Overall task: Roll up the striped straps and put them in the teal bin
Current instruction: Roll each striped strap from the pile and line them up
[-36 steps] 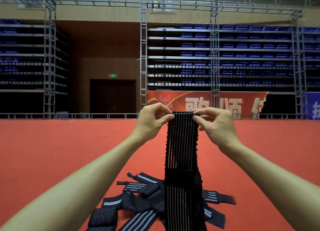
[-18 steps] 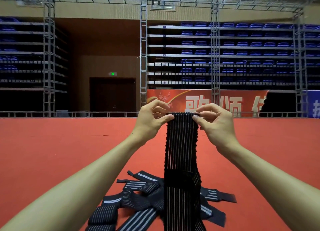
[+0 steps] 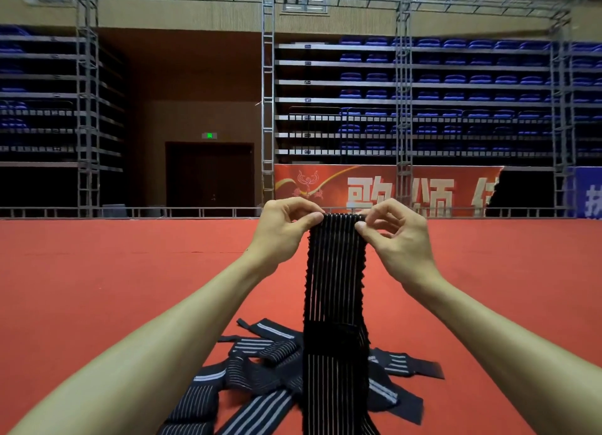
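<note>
Far left: truss tower (image 3: 87, 109) in front of tiered blue seats (image 3: 13, 105); right of it a dark door (image 3: 210, 174) with a green exit sign (image 3: 209, 136) above; red floor (image 3: 97, 288) runs from the rail forward to the camera.

Left forearm enters from lower left; left hand (image 3: 283, 229) is raised at rail height, thumb and fingers pinched on the top-left corner of the striped strap (image 3: 335, 271).

Strap: black with thin pale lengthwise stripes; held up in the air between both hands, top edge stretched flat from one hand to the other; hangs straight down, edges slightly ruffled; a plain black band crosses it partway down; lower end runs out of the bottom of frame; cannot tell if the top edge is turned over yet.

On the floor behind and below it: pile of straps (image 3: 260, 369), unrolled, overlapping, black with white stripes; spreads both left and right of the hanging strap; the hanging strap covers the middle of the pile.

Right hand (image 3: 397, 239): thumb and forefinger clamped on the top-right corner; other fingers curled loosely above; forearm exits lower right.

Behind the right hand: red banner (image 3: 374, 190) with white characters, ragged right edge; more blue seating rows above it; second truss tower (image 3: 404, 109); blue banner (image 3: 589, 197) at far right edge.
</note>
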Tool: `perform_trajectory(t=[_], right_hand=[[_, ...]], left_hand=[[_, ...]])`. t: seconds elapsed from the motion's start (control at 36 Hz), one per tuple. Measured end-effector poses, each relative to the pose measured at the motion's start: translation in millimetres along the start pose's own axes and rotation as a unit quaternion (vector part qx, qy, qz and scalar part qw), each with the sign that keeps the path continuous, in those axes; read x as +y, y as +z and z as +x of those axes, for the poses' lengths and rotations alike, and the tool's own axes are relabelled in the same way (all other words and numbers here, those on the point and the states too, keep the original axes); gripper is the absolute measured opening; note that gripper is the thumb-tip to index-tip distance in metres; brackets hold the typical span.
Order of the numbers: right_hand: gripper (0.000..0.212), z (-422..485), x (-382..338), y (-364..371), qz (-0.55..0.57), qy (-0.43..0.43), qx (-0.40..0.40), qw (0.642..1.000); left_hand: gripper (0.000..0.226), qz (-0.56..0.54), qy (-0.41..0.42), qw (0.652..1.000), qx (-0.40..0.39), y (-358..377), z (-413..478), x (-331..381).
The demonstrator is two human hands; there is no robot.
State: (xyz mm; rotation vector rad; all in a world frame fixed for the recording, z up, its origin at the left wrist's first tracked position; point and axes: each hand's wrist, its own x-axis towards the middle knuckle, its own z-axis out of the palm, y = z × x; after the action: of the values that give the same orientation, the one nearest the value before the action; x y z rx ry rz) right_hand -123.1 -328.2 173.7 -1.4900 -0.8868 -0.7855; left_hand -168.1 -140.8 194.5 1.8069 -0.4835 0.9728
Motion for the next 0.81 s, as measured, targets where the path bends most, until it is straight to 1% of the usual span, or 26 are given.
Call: perform_trajectory(t=[0.06,0.17,0.25,0.31,0.33,0.42,0.47,0.53,0.64,0.75,0.81], right_hand=[[0.027,-2,2,2,0.013,0.005,-0.038,0.999],[0.034,-5,0,8,0.038,-0.003,-0.095,0.995],[0.035,-3,-3,14,0.047,-0.012,-0.084,0.995],[0.035,1,-5,18,0.063,-0.008,-0.064,0.996],[0.036,3,-6,20,0.076,-0.003,-0.056,0.996],[0.036,7,-7,25,0.116,0.014,-0.034,0.993],[0.038,10,-7,27,0.129,0.024,-0.016,0.991],[0.040,12,-5,29,0.134,0.027,-0.001,0.991],[0.046,11,-2,34,0.139,0.035,-0.007,0.990],[0.050,11,1,32,0.069,0.024,-0.060,0.996],[0.052,12,2,31,0.054,0.022,-0.069,0.996]], left_hand=[[0.020,-0.014,-0.001,1.000,0.018,1,2,-1],[0.020,-0.042,-0.004,0.998,0.040,4,5,-2],[0.020,-0.058,-0.006,0.997,0.040,8,4,-3],[0.019,-0.085,-0.015,0.996,0.022,11,0,-3],[0.023,-0.103,-0.025,0.994,0.005,13,-3,-3],[0.052,-0.142,-0.043,0.988,-0.035,19,-15,-4],[0.069,-0.144,-0.042,0.987,-0.049,25,-24,-7],[0.078,-0.134,-0.030,0.989,-0.060,30,-31,-11],[0.083,-0.112,-0.017,0.993,-0.042,38,-31,-18],[0.080,-0.126,-0.029,0.990,-0.056,37,-28,-22],[0.081,-0.131,-0.029,0.989,-0.065,36,-28,-24]])
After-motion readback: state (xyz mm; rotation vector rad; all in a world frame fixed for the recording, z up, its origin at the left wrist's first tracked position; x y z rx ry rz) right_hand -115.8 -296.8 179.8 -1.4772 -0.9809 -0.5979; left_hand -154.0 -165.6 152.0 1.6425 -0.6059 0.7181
